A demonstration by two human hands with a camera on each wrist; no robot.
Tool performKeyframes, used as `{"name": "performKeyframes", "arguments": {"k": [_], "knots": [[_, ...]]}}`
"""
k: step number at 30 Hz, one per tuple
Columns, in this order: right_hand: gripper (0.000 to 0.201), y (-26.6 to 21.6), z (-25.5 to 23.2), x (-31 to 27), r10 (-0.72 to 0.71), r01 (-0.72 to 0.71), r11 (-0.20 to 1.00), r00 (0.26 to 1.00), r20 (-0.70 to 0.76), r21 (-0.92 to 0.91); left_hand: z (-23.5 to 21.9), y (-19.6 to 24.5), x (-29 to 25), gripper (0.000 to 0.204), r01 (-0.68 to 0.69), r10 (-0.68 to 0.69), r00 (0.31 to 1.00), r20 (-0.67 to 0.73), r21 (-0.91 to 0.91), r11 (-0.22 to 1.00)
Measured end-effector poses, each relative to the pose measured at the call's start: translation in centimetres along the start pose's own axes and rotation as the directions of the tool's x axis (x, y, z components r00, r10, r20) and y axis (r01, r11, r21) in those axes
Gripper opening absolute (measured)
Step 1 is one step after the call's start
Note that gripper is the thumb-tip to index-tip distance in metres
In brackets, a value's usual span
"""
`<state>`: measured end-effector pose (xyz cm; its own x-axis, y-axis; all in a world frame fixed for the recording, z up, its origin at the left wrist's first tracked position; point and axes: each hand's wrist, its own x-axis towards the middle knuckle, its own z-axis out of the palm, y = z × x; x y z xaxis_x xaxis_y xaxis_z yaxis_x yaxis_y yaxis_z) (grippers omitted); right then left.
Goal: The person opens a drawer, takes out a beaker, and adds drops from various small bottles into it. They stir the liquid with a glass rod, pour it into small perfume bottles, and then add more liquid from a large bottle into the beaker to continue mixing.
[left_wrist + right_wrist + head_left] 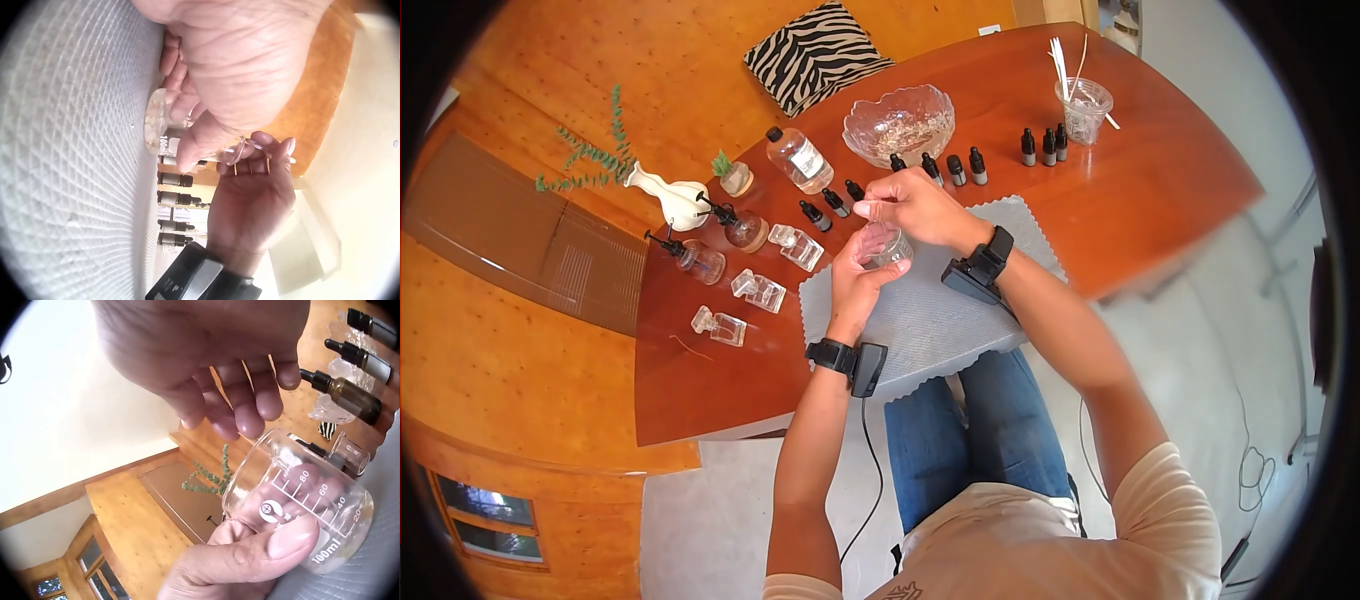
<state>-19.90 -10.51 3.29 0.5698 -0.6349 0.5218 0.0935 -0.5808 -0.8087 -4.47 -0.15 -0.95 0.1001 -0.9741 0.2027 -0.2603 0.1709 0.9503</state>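
My left hand (862, 275) grips a clear glass beaker (306, 506), thumb across its front and fingers behind. White printing on the glass reads 100ml, with a scale up to 80. Clear liquid shows low inside, and the beaker is tilted in the right wrist view, its base close over the grey mat (930, 310). Above the rim, my right hand (925, 208) has thumb and fingertips together. In the left wrist view short lengths of a thin pale stick (292, 160) show at those fingers; the rest is hidden.
Black-capped dropper bottles (977, 168) stand beyond the mat. Behind them are a scalloped glass bowl (880, 130) and a labelled bottle (805, 163). Glass perfume bottles (762, 292), pump bottles (700, 262) and a white vase (680, 205) are at left. A cup of sticks (1088, 118) stands back right.
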Motion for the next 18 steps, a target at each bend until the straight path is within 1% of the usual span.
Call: {"name": "performKeyframes", "arguments": {"k": [3, 6, 9, 12, 15, 18], "knots": [[0.043, -0.2, 0.0, 0.0, 0.090, -0.091, 0.994, 0.996, 0.019, 0.064, -0.1, 0.2, 0.0, 0.059, -0.009, 0.009, 1.000, 0.027, 0.012, 1.000], [0.042, -0.5, 0.0, -0.2, 0.039, -0.038, 0.999, 0.998, -0.046, 0.033, -0.3, 0.1, -0.1, 0.058, -0.002, 0.001, 1.000, 0.023, 0.029, 1.000], [0.041, 0.2, -0.3, 0.0, 0.040, -0.040, 0.999, 0.999, 0.029, -0.003, -0.4, 0.0, 0.0, 0.061, 0.012, -0.013, 0.999, 0.050, 0.026, 1.000], [0.040, -0.7, -0.1, -0.3, 0.012, -0.011, 1.000, 0.998, -0.055, 0.025, -0.3, 0.5, -0.2, 0.069, 0.057, -0.050, 0.996, 0.080, -0.087, 0.995], [0.040, -0.5, -0.4, -0.3, 0.016, -0.017, 1.000, 0.999, -0.032, -0.024, -0.5, -0.2, 0.0, 0.078, 0.006, -0.004, 0.998, 0.070, -0.023, 1.000], [0.044, -0.8, 0.0, -0.3, 0.039, -0.036, 0.997, 0.999, -0.032, 0.069, -0.6, -0.4, 0.2, 0.087, -0.004, 0.005, 0.998, 0.062, -0.018, 1.000]]}}
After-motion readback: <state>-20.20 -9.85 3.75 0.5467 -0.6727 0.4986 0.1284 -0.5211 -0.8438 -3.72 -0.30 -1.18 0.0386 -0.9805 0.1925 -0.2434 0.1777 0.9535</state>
